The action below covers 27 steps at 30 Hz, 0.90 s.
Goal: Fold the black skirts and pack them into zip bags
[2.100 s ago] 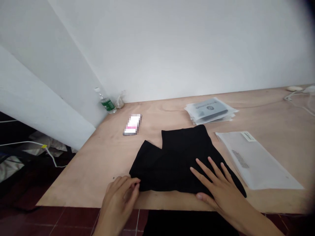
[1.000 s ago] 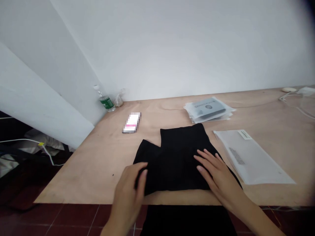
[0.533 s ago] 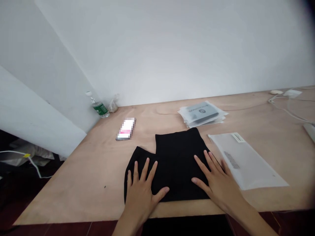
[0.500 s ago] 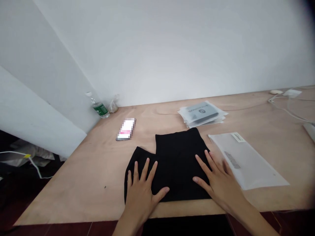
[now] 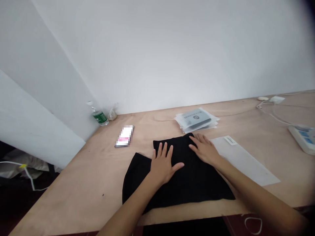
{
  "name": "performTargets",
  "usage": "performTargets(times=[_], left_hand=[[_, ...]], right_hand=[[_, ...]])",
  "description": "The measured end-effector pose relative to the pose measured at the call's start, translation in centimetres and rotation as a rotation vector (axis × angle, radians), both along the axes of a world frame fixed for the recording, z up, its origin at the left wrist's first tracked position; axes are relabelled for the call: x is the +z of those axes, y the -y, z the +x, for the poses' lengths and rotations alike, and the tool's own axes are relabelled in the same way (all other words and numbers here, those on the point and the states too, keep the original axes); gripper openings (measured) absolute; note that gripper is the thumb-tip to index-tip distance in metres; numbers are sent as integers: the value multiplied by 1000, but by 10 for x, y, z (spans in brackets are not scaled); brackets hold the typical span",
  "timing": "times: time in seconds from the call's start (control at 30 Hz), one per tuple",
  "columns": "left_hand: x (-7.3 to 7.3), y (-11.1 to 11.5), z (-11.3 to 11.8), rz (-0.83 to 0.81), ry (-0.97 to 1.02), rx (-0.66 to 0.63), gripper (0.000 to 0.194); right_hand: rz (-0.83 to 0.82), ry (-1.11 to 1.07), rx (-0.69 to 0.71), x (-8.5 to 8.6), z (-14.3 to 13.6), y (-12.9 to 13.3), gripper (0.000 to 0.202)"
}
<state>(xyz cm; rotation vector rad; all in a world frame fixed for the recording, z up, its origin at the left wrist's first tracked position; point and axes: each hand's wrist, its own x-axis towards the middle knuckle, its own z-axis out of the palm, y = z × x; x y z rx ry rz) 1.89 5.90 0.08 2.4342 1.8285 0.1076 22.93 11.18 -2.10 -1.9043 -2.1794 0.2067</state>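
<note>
A black folded garment (image 5: 187, 186) lies flat near the front edge of the table, with a notch in its far left side; its exact kind is unclear. My left hand (image 5: 162, 165) rests open on its upper middle, fingers spread and pointing away from me. At the garment's far right corner, my right hand (image 5: 204, 149) lies open, with fingertips on the cloth. Just right of the garment is a flat translucent plastic bag (image 5: 248, 164) with a white label, partly behind my right forearm.
Several packaged items in frosted bags (image 5: 197, 118) are stacked behind the garment. A phone (image 5: 124, 136) lies to the left. In the far left corner stand a water bottle (image 5: 99, 116) and a small knotted bag (image 5: 112, 113). White cables (image 5: 268, 109) and a white-blue device (image 5: 304, 139) are at right.
Both hands have slid away from me over the garment, from its near part to its far part. The garment's near right corner now shows. The view has shifted slightly.
</note>
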Motion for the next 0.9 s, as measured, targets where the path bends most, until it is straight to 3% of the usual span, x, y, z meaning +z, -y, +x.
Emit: performTargets(times=[0.17, 0.33, 0.57, 0.77, 0.9], left_hand=[[-29, -33, -1, 32, -1, 81, 87], [-36, -34, -11, 44, 9, 92, 85], [-37, -33, -10, 72, 42, 92, 83], [-38, -31, -11, 94, 97, 87, 80], [-37, -30, -7, 119, 160, 99, 76]], right_hand=[[12, 21, -89, -28, -14, -12, 72], [44, -125, -164, -34, -9, -12, 77], [132, -438, -214, -11, -5, -12, 50], [15, -965, -377, 13, 10, -47, 33], [-43, -1301, -411, 22, 6, -61, 17]])
